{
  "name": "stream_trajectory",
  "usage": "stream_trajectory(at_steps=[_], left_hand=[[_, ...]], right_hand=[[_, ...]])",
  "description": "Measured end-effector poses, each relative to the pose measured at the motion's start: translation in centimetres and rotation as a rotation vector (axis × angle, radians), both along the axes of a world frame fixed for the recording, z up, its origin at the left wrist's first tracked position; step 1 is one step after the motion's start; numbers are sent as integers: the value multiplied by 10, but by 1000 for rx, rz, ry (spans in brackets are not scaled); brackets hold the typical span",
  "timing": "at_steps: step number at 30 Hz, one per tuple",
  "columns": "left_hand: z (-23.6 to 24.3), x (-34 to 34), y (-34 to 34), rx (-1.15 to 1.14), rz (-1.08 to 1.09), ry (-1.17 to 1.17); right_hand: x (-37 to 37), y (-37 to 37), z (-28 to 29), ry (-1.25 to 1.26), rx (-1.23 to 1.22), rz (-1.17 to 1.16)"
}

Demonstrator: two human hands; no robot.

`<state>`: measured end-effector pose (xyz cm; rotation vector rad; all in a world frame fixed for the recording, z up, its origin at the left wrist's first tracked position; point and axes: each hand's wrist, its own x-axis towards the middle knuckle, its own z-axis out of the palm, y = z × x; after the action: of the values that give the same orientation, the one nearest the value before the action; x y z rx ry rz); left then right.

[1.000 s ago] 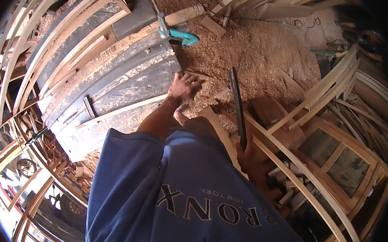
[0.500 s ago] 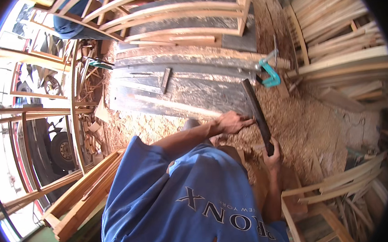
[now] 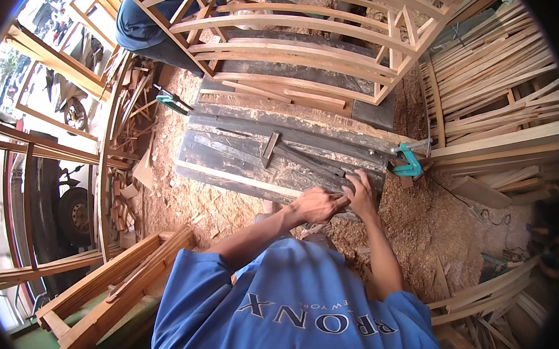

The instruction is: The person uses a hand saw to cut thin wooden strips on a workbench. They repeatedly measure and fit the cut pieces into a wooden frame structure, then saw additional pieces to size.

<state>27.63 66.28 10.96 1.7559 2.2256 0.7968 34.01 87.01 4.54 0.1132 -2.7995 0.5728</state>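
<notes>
A long, narrow dark bar lies slantwise across the grey workbench. My right hand closes around its near end, fingers bent over it. Close against it is my left hand, its fingers curled and pressed together toward the right hand. Whatever lies between the left fingers is hidden. A short flat block sits on the bench by the bar's far end. A teal clamp grips the bench's right end, and another teal clamp is at the far left.
A slatted wooden frame stands beyond the bench, with a person in dark clothing behind its left side. Stacked wood strips fill the right. Wooden beams lie at lower left. Shavings cover the floor.
The dark bar, held up in my right hand with my left fingers against it, has come down onto the bench. Both hands have drawn together at its near end. The view has shifted.
</notes>
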Motion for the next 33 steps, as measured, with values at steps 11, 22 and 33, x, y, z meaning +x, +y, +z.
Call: stream_trajectory(at_steps=[11,22,33], left_hand=[[-30,-35,2,111,-24,-301],[-80,-47,-48,0,57,-123],[-145,-40,-32,-45,-40,15]], right_hand=[[34,-103,35,-75,-1619,-572],[33,-126,-38,-231,-1137,-881],[189,-127,-102,-519,-979,-1155]])
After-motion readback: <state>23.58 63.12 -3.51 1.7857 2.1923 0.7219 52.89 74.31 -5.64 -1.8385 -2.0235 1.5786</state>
